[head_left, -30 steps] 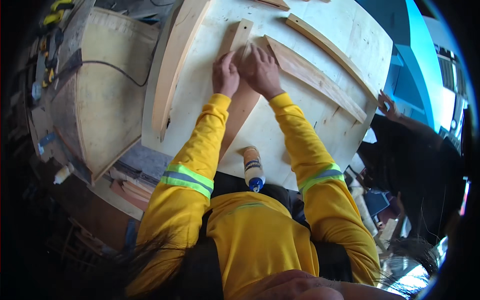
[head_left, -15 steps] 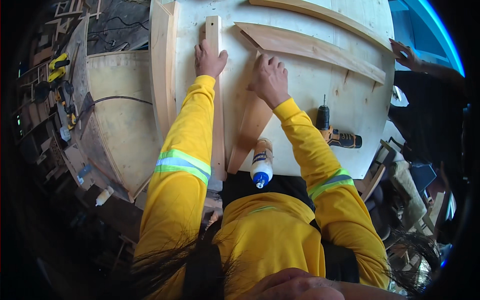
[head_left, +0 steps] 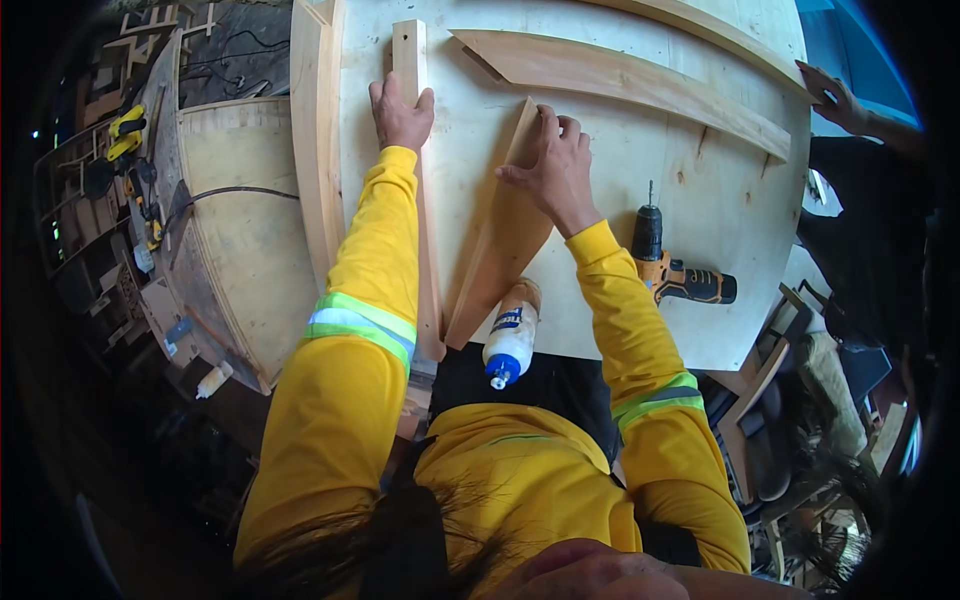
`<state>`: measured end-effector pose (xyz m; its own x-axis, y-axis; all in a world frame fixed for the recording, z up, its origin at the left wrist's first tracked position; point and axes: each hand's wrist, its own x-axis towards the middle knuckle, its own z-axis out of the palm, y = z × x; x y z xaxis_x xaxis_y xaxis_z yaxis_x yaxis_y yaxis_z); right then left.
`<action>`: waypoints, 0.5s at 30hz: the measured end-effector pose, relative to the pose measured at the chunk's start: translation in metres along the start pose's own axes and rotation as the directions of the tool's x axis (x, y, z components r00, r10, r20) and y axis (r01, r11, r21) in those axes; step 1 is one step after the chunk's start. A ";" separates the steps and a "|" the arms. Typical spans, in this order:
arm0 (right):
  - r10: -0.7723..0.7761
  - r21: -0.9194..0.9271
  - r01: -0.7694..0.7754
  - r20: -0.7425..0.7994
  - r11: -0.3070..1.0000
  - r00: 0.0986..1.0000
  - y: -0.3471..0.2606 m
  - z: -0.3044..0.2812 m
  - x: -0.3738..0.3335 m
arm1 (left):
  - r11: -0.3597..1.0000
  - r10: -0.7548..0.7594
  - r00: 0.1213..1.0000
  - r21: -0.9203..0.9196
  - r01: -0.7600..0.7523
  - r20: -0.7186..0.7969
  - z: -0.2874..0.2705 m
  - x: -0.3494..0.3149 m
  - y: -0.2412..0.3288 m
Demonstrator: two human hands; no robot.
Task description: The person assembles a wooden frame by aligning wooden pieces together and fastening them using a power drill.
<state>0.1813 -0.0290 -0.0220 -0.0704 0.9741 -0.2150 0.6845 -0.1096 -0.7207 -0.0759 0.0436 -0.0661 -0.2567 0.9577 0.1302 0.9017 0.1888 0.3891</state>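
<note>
My left hand [head_left: 402,113] is closed round a long, narrow wooden strip [head_left: 410,50], with the thumb along its right side. A hole shows near the far end of this strip. To its right, my right hand [head_left: 558,172] grips a tapered wooden board [head_left: 497,250] near its pointed far end, thumb on the face and fingers over the right edge. The board slants toward me, its near end close to the strip's near end. A white glue bottle [head_left: 512,330] with a blue cap lies beside the board at the table's front edge.
A cordless drill [head_left: 672,268] lies right on the plywood tabletop [head_left: 620,310]. Beyond my hands is an angled-end plank [head_left: 630,85]; a long beam [head_left: 318,130] runs along the left. Another person's hand [head_left: 832,98] touches a far rail [head_left: 700,35]. Yellow tools [head_left: 128,135] sit far left.
My right hand has shifted slightly right and nearer on the tapered board, exposing its pointed tip. The glue bottle appears more slanted. My left hand keeps its hold on the strip.
</note>
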 end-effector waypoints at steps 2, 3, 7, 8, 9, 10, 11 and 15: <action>0.005 0.008 -0.005 0.023 1.000 1.000 0.003 -0.005 0.003 | 1.000 0.026 1.000 -0.018 -0.025 0.018 0.001 0.004 -0.001; 0.008 0.007 -0.008 0.031 1.000 0.999 0.005 -0.010 0.004 | 0.998 0.049 0.998 -0.041 -0.048 0.034 0.001 0.007 0.000; -0.185 -0.023 0.188 0.085 0.982 0.979 0.021 -0.069 -0.040 | 0.999 0.015 0.997 -0.030 -0.012 0.078 -0.009 0.006 0.000; -0.206 -0.078 0.223 0.177 0.972 0.962 0.026 -0.100 -0.062 | 1.000 -0.021 0.996 -0.008 0.021 0.092 -0.017 0.002 -0.002; -0.169 -0.192 0.230 0.287 0.954 0.943 0.046 -0.124 -0.085 | 1.000 -0.022 0.997 -0.011 0.023 0.074 -0.020 0.000 0.002; -0.066 -0.341 0.186 0.334 0.921 0.940 0.065 -0.143 -0.111 | 0.997 -0.043 0.998 0.073 0.040 0.041 -0.013 -0.005 0.010; 0.049 -0.487 0.144 0.362 0.861 0.931 0.085 -0.153 -0.131 | 0.986 -0.063 0.998 0.153 0.061 0.010 -0.004 -0.011 0.017; -0.172 -0.514 0.265 0.221 0.816 0.960 0.139 -0.143 -0.156 | 0.977 -0.125 0.991 0.181 0.116 0.043 -0.002 -0.007 0.031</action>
<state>0.3909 -0.1681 0.0059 -0.3458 0.9102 -0.2282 0.9128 0.2700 -0.3063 -0.0470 0.0422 -0.0537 -0.3524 0.9350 0.0412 0.9141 0.3344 0.2296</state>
